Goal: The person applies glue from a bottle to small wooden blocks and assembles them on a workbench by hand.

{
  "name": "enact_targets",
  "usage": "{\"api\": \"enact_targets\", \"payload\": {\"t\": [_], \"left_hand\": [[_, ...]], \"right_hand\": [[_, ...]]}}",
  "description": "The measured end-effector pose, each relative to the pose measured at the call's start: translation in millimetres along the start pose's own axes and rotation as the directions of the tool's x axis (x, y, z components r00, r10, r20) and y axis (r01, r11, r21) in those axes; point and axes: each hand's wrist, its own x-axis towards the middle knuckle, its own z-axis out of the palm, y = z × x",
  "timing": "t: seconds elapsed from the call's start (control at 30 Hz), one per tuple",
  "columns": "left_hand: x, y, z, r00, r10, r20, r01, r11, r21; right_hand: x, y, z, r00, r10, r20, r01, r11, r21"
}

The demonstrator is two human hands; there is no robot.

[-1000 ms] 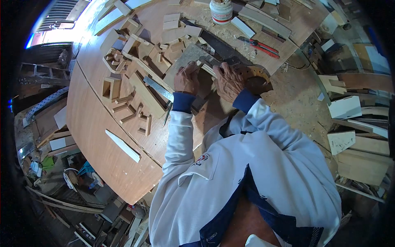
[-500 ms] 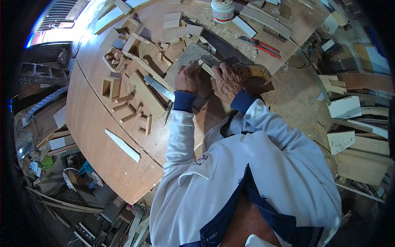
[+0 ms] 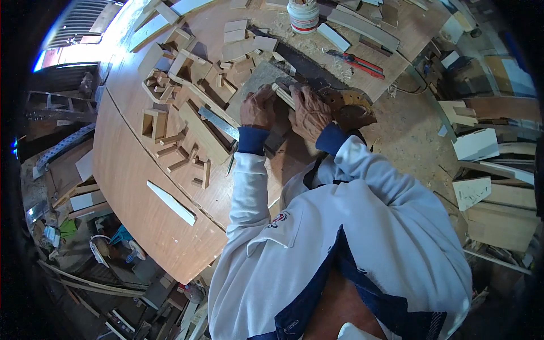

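Observation:
Thin pale wooden strips [image 3: 284,97] lie side by side between my two hands, over a dark grey board [image 3: 265,76]. My left hand [image 3: 259,106] is closed at the strips' left side, its fingertips curled out of sight. On their right side my right hand [image 3: 310,112] presses with bent fingers. Just beyond my right hand is a handsaw, its brown wooden handle [image 3: 352,105] to the right and its dark blade [image 3: 306,67] running up and left. A metal ruler [image 3: 219,123] lies left of my left wrist.
Small wooden frames and offcuts [image 3: 187,65] cover the table's upper left. A white tub [image 3: 303,16] and a red cutter [image 3: 362,65] are at the upper right. One pale tapered piece [image 3: 171,202] lies lower left. Boards [image 3: 475,145] are stacked at the far right.
The view has shifted slightly. Both hands stay around the strips, with only a very small change in their position.

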Motion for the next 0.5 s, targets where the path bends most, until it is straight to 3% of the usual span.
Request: {"api": "enact_targets", "payload": {"t": [0.1, 0.3, 0.43, 0.5], "left_hand": [[0.8, -5.4, 4.9, 1.0, 0.028, -0.001, -0.028, 1.0, 0.01], [1.1, -6.1, 0.4, 0.998, 0.053, 0.027, -0.053, 0.999, 0.008], [-0.5, -14.2, 7.5, 0.997, 0.074, -0.007, -0.073, 0.997, 0.03], [-2.2, -17.6, 10.1, 0.997, 0.071, -0.004, -0.071, 0.996, 0.046]], "right_hand": [[-3.3, -4.5, -16.3, 0.994, 0.077, 0.083, -0.083, 0.994, 0.065], [-10.6, 5.8, -13.0, 0.984, 0.092, 0.155, -0.096, 0.995, 0.019], [-12.3, 12.7, -1.0, 0.986, 0.052, 0.16, -0.058, 0.998, 0.031], [-14.5, 14.3, 8.3, 0.998, 0.015, 0.065, -0.015, 1.0, -0.003]]}}
